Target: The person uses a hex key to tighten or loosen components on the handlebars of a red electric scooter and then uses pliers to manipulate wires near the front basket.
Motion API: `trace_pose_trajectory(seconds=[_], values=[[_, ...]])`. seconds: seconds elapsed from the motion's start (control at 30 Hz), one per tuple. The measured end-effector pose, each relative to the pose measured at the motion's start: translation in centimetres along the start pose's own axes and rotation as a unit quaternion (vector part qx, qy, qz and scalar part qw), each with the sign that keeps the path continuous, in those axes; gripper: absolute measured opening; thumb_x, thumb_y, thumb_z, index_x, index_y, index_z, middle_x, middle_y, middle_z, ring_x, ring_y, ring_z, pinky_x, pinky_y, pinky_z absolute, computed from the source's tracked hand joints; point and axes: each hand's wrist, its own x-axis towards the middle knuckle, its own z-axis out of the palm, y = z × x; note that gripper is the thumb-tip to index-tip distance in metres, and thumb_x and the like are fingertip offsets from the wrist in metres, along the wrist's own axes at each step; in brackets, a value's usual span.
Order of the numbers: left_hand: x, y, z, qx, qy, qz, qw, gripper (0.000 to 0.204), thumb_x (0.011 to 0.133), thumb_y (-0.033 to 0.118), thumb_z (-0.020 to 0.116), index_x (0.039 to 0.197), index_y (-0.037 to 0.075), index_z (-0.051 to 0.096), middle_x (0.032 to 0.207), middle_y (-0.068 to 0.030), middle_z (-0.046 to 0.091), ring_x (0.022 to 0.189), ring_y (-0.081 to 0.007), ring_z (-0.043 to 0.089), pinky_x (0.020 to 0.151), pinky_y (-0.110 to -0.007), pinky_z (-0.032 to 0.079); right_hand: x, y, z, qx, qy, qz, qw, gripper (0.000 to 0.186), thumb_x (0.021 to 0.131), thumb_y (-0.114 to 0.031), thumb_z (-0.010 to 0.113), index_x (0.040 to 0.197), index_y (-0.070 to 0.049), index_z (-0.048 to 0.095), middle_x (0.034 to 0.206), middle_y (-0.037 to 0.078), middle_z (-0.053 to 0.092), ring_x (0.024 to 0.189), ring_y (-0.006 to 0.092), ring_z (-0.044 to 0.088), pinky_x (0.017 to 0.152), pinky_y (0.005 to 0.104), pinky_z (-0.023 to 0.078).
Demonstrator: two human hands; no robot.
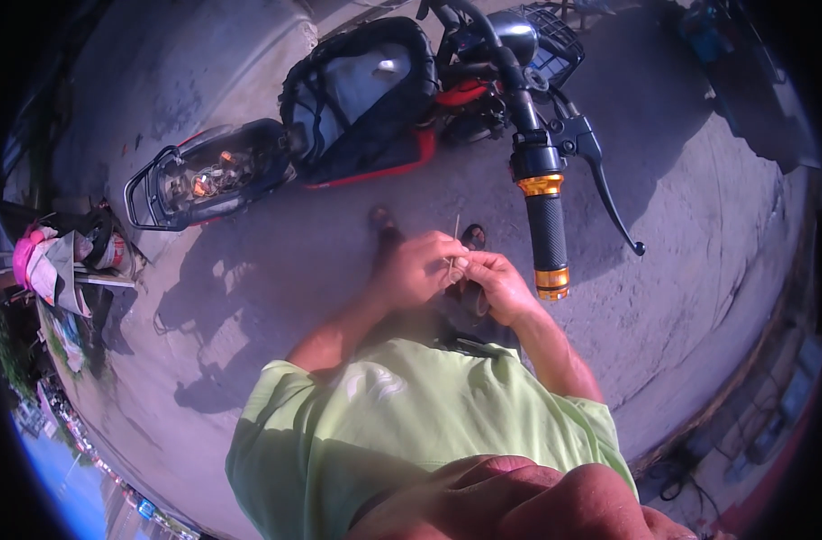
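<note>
My left hand and my right hand meet low in front of me, fingers closed around thin, pale stick-like pieces, one pointing upward; exactly what they are is too small to tell. Just above and to the right of my hands is a two-wheeler's handlebar, with a black-and-gold grip and a black brake lever. The vehicle's black-and-red body lies beyond, with a dark rear rack and seat part holding small orange and metallic bits.
A wire basket is at the vehicle's front. A heap with pink and pale coverings sits at the left on the concrete ground. A dark object stands at the upper right; clutter lines the lower-right edge.
</note>
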Motion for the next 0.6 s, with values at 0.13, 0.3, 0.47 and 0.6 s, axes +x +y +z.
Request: trace_pose_trajectory(seconds=[0.13, 0.3, 0.47, 0.6], values=[[-0.4, 0.1, 1.0, -0.005, 0.078, 0.001, 0.997, 0.020, 0.097, 0.018, 0.070, 0.110, 0.003, 0.068, 0.100, -0.0119, 0.070, 0.088, -0.0243, 0.067, 0.080, -0.034, 0.054, 0.7, 0.3, 0.5, 0.057, 0.003, -0.024, 0.998, 0.020, 0.101, -0.025, 0.065, 0.102, -0.006, 0.073, 0.087, -0.002, 0.066, 0.062, 0.0030, 0.055, 0.043, 0.0189, 0.036], [-1.2, -2.2, 2.0, -0.060, 0.136, -0.038, 0.988, 0.023, 0.102, 0.023, 0.065, 0.108, 0.001, 0.066, 0.099, -0.0107, 0.070, 0.086, -0.0206, 0.066, 0.077, -0.033, 0.053, 0.7, -0.6, 0.9, 0.061, -0.020, -0.016, 0.998, 0.025, 0.102, -0.027, 0.062, 0.110, -0.005, 0.072, 0.093, -0.002, 0.066, 0.063, 0.0036, 0.055, 0.047, 0.0185, 0.040], [-0.6, -4.5, 0.8, -0.323, 0.263, -0.127, 0.901, 0.023, 0.106, 0.023, 0.056, 0.102, 0.000, 0.062, 0.090, -0.0099, 0.071, 0.081, -0.0197, 0.069, 0.077, -0.033, 0.054, -0.2, -5.3, -1.6, -0.030, -0.043, -0.113, 0.992, 0.055, 0.095, -0.040, 0.062, 0.134, -0.002, 0.062, 0.102, 0.000, 0.068, 0.081, 0.0056, 0.059, 0.052, 0.0176, 0.043], [-0.5, -4.0, -1.7, -0.213, 0.276, -0.208, 0.914, 0.025, 0.106, 0.022, 0.051, 0.101, -0.001, 0.062, 0.082, -0.0113, 0.070, 0.074, -0.0197, 0.070, 0.077, -0.032, 0.055, -0.8, -11.2, -1.0, 0.189, -0.249, -0.177, 0.933, 0.100, 0.087, -0.065, 0.064, 0.144, 0.014, 0.042, 0.121, 0.027, 0.062, 0.114, 0.0300, 0.065, 0.082, 0.0350, 0.059]])
